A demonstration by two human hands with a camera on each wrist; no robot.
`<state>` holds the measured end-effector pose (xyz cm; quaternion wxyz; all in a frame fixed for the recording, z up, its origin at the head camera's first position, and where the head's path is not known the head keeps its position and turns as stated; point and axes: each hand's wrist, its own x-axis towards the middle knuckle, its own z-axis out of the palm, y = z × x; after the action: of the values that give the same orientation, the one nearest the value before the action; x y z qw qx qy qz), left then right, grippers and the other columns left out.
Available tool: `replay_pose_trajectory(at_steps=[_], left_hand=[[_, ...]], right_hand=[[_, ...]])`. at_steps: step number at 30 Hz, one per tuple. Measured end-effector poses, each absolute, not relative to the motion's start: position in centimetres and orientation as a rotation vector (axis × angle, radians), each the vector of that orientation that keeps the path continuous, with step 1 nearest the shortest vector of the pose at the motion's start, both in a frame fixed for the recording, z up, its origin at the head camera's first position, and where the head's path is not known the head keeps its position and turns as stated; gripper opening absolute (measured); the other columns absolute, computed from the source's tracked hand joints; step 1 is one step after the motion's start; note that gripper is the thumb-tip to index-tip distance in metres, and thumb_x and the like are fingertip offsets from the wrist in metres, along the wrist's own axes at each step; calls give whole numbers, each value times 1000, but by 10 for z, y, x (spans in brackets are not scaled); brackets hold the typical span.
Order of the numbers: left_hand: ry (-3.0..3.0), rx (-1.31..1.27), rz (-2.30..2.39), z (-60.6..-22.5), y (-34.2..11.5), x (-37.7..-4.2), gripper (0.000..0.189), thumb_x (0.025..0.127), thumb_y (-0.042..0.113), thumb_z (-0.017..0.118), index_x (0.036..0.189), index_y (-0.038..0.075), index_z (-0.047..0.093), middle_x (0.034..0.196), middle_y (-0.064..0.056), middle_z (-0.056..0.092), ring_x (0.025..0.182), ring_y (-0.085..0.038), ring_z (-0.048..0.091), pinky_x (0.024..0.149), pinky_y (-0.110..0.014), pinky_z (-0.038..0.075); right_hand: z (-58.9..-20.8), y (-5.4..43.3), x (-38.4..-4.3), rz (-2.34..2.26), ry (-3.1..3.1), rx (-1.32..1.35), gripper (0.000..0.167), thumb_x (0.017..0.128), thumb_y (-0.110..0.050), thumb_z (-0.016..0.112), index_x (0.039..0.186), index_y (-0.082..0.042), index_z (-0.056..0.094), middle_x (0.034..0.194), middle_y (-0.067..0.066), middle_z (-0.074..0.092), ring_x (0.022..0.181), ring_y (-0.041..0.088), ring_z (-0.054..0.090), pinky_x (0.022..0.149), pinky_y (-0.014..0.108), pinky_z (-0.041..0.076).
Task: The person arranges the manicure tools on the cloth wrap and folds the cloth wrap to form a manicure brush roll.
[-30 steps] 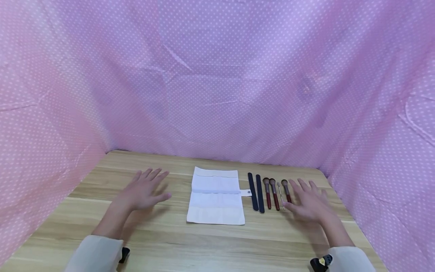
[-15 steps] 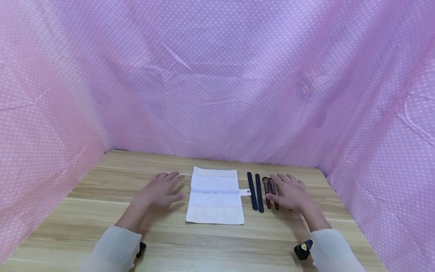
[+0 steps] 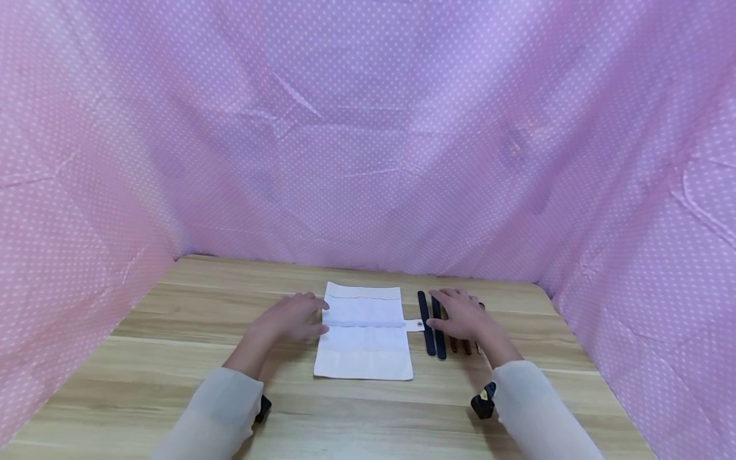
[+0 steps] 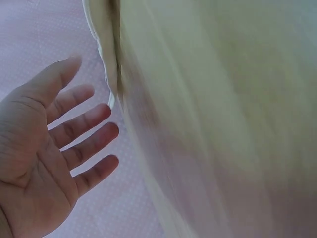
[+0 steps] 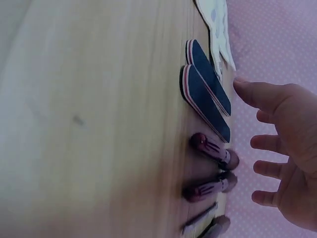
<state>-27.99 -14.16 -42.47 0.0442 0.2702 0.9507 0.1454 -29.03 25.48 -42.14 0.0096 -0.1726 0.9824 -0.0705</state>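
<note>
An unfolded white cloth roll-up pouch (image 3: 363, 358) with a snap tab (image 3: 415, 326) lies flat on the table. My left hand (image 3: 290, 317) hovers at its left edge, fingers loosely bent and apart, holding nothing; the left wrist view shows the bare palm (image 4: 34, 163). To the pouch's right lie two black nail files (image 5: 205, 99). My right hand (image 3: 462, 316) is over the files and makeup brushes, its fingers spread and holding nothing. Beneath it, the red-handled brushes (image 5: 209, 188) are partly hidden in the head view. A thin stick-like tool (image 5: 200, 218) lies beside them.
The wood-grain table (image 3: 356, 421) ends at a pink polka-dot cloth (image 3: 368, 160) that hangs behind it and along both sides. Each wrist carries a small black camera, as at the right cuff (image 3: 484, 401).
Both hands have moved inward: the left toward the pouch's left edge, the right from beyond the brushes to over the files and brushes. Pouch, files and brushes have stayed in place.
</note>
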Motion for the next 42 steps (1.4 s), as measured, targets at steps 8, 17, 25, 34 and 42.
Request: replay_pose_trajectory(at_steps=[8,17,25,34,42], left_hand=[[2707,764,720,-425,-139,-287,26,92,16,78,116,7,70,91,3,65,86,-13,59,83,-37,51],[2584,711,822,-428,-140,-299,19,90,13,79,107,12,70,84,2,61,78,-13,55,74,-31,47],[2572,674,852,-433,-140,-307,19,89,10,80,105,11,69,84,0,60,78,-14,55,74,-32,46],[2521,613,962,-441,-141,-313,15,89,9,79,101,11,69,84,-1,60,78,-15,54,72,-31,44],[2489,601,985,-441,-145,-316,13,91,8,76,102,9,70,86,-2,59,77,-15,52,70,-30,44]], right_hand=[[-421,242,-306,-165,2999,-535,68,96,-35,72,153,-7,45,153,23,46,141,48,39,110,68,30],[-421,235,-321,-110,2972,-571,65,97,-30,73,151,-5,47,150,24,49,139,46,43,111,66,32],[-415,233,-332,-222,2904,-572,70,89,-23,81,148,-2,49,136,21,60,124,36,57,107,60,41],[-414,236,-346,-403,2749,-546,81,83,-16,86,152,-3,45,142,19,56,123,31,56,109,50,42],[-412,236,-359,-451,2679,-533,77,82,-16,88,148,-6,51,130,14,60,111,28,57,101,48,46]])
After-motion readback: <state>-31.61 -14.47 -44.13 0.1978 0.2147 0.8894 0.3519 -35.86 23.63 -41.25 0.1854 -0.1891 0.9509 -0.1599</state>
